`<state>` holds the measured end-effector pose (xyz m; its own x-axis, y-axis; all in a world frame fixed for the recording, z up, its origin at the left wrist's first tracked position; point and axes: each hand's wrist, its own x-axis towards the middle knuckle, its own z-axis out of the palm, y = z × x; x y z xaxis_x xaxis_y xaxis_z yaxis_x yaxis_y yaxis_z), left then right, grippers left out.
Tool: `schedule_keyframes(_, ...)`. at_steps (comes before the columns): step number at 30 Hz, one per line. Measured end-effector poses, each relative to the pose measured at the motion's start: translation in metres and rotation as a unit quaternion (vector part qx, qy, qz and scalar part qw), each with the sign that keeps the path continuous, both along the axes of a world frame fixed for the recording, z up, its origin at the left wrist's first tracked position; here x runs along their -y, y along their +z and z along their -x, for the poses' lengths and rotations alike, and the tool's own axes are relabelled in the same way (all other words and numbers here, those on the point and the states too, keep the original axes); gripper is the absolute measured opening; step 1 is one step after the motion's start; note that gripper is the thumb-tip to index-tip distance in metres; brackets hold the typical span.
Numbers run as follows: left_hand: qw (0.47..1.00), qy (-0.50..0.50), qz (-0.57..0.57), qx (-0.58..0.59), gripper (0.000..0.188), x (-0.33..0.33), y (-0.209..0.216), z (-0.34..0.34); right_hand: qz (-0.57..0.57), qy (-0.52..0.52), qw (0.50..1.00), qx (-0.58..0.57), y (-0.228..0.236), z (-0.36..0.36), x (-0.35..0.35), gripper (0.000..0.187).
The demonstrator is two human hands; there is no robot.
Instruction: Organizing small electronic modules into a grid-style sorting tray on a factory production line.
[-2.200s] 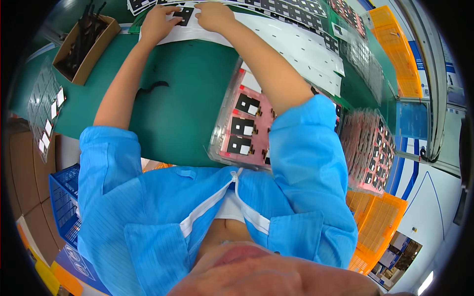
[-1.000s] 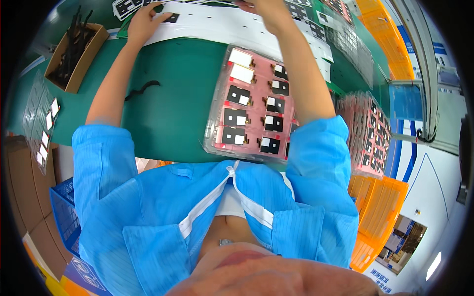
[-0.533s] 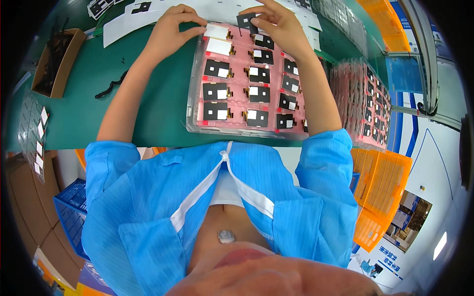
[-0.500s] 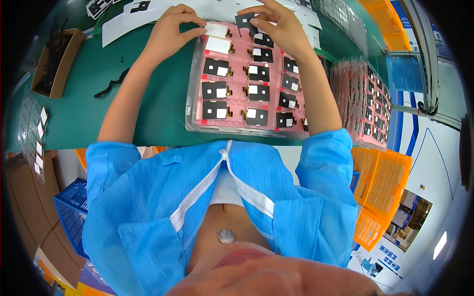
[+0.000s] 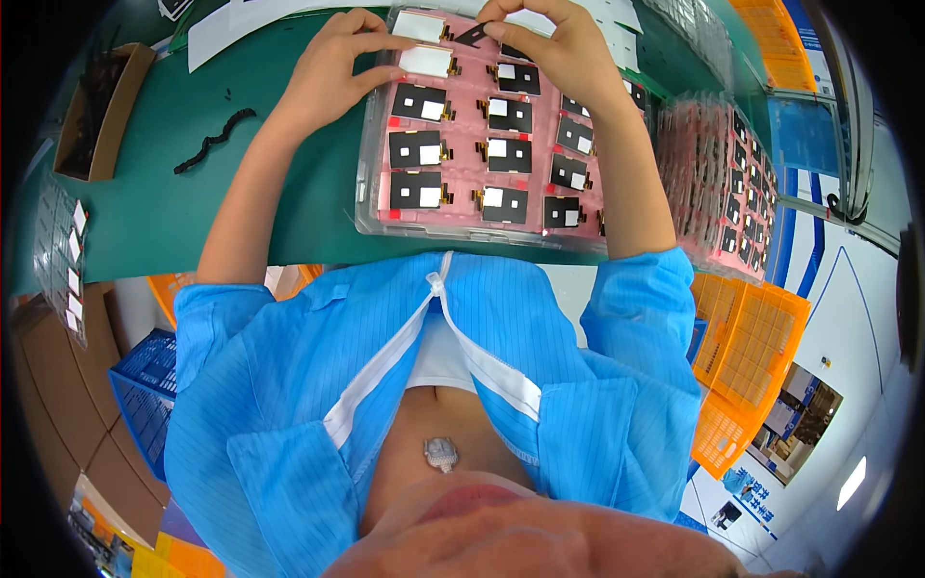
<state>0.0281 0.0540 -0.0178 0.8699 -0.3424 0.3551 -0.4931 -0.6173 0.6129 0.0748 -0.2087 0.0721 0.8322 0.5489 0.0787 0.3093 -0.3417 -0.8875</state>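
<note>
A clear plastic tray with pink pockets (image 5: 466, 144) lies before me, holding rows of small flat display modules with gold flex tails. Most carry a black backing sheet with white square openings; two at the far left, including a white-faced module (image 5: 427, 62), are bare. My left hand (image 5: 337, 69) rests at the left edge of that module, its thumb and forefinger apart and fingertips at its corners. My right hand (image 5: 564, 48) pinches a black adhesive sheet (image 5: 472, 36), tilted beside the topmost white-faced module (image 5: 419, 26). Part of the tray is hidden under my right forearm.
A tall stack of filled trays (image 5: 718, 188) stands on the right. White liner sheets (image 5: 241, 34) lie at the far edge. To the left are a cardboard box (image 5: 101, 116) of dark strips, a curled black strip (image 5: 214, 142) and a clear tray (image 5: 60, 246).
My left hand's fingertips have come from the topmost white-faced module to the one below it. The black sheet in my right hand has tilted. The whole view has shifted slightly.
</note>
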Motion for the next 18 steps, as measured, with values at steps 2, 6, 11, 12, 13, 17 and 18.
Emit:
schedule_keyframes(2,1.000,-0.004,0.005,0.008,0.035,-0.003,-0.004,0.000,0.040,0.022,0.993,0.104,-0.002,-0.003,0.001,0.006)
schedule_keyframes(6,0.999,0.020,0.012,0.045,0.040,-0.003,-0.004,0.004,0.025,0.031,0.958,0.283,0.002,0.009,-0.014,0.010)
schedule_keyframes(11,0.998,0.014,0.050,0.023,0.043,-0.003,-0.011,0.001,-0.030,0.075,0.991,0.107,-0.015,-0.001,-0.007,0.015)
schedule_keyframes(12,0.998,0.014,0.059,-0.007,0.043,-0.003,-0.011,0.001,0.008,0.047,0.997,0.065,-0.012,0.000,-0.009,0.015)
schedule_keyframes(13,0.998,0.016,0.059,-0.010,0.043,-0.004,-0.013,0.001,0.008,0.049,0.997,0.061,-0.007,0.003,-0.013,0.015)
schedule_keyframes(17,0.994,-0.003,0.104,-0.022,0.041,0.003,0.003,0.004,0.044,0.007,0.997,0.069,-0.011,0.004,-0.014,0.013)
schedule_keyframes(18,0.992,0.007,0.124,-0.033,0.040,0.007,0.010,0.006,0.016,-0.006,0.998,0.062,-0.016,0.002,-0.011,0.013)
